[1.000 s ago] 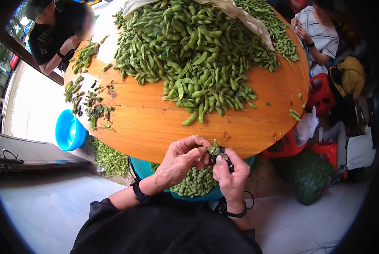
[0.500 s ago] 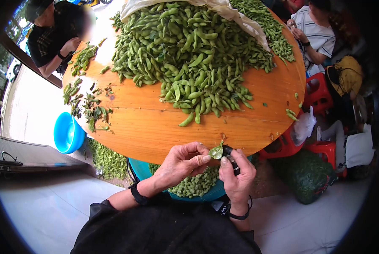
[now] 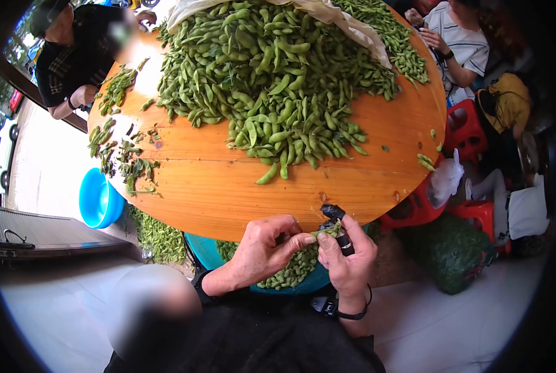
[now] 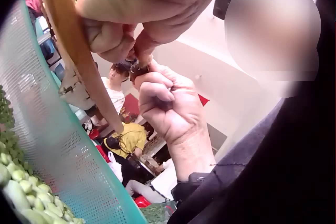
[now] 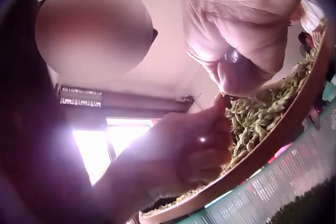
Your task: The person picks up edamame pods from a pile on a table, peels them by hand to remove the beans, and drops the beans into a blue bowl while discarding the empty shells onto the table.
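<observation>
Between the two hands, just off the table's near edge, is a green pod (image 3: pixel 329 230). My left hand (image 3: pixel 259 252) pinches its left end between thumb and curled fingers. The right hand (image 3: pixel 347 258) pinches the other end with its thumb and fingers; black wrapping (image 3: pixel 332 211) covers its index fingertip, and a black band circles a finger. Below the hands, a teal basket (image 3: pixel 197 244) holds shelled green beans (image 3: pixel 298 268). In the left wrist view the left hand (image 4: pixel 152 3) meets the right hand (image 4: pixel 170 103); the pod is mostly hidden there.
A large heap of pods (image 3: pixel 278 81) covers the middle of the wooden table (image 3: pixel 228 193). Leafy scraps (image 3: pixel 132 155) lie at its left side. A blue basin (image 3: pixel 100 198) stands left, red stools (image 3: pixel 464 130) and a dark green sack (image 3: pixel 455 255) right. Two people sit across the table.
The pod between the hands has shifted slightly right and down. The right index finger has straightened upward. The person at upper left has moved their arms.
</observation>
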`<state>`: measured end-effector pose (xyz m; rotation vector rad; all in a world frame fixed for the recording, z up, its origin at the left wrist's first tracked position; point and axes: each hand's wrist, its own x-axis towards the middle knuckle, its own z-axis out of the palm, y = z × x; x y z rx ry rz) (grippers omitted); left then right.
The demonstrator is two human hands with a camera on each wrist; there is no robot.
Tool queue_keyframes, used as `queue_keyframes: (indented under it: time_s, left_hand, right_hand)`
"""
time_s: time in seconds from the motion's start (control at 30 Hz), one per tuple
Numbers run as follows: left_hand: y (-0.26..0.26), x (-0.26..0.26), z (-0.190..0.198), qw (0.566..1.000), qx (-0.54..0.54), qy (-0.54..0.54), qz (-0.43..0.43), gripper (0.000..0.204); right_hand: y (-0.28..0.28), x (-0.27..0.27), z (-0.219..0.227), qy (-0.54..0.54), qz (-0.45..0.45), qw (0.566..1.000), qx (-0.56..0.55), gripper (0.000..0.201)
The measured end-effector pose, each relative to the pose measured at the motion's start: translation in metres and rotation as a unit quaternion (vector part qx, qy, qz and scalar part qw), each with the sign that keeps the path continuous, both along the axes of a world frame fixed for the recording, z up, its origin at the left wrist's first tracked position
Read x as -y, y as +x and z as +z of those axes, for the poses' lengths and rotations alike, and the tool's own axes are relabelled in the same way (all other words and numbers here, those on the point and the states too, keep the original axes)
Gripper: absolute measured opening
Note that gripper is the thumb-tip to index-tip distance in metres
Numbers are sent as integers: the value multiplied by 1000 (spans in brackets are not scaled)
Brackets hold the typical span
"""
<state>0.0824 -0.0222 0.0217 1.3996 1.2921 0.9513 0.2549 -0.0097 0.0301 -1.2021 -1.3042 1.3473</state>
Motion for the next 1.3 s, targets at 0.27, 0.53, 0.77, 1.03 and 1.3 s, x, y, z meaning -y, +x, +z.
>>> queue_keyframes:
  time_s: [0.27, 0.53, 0.77, 1.03, 1.3]
  left_hand:
    - [8, 1, -12, 964, 230, -134, -2, 26]
    - [3, -4, -5, 936, 290, -196, -46, 26]
    - [6, -3, -9, 894, 372, -245, -58, 22]
    - [0, 5, 4, 967, 43, -102, -231, 19]
    - [-35, -21, 12, 974, -161, 157, 0, 9]
  right_hand:
    - [-15, 8, -21, 91, -55, 993, 54, 25]
    - [-8, -2, -16, -137, -6, 957, -257, 30]
    - [-8, 4, -12, -45, -47, 992, -106, 23]
    - [65, 15, 7, -56, -65, 996, -34, 28]
    - [167, 13, -7, 31, -210, 861, 463, 32]
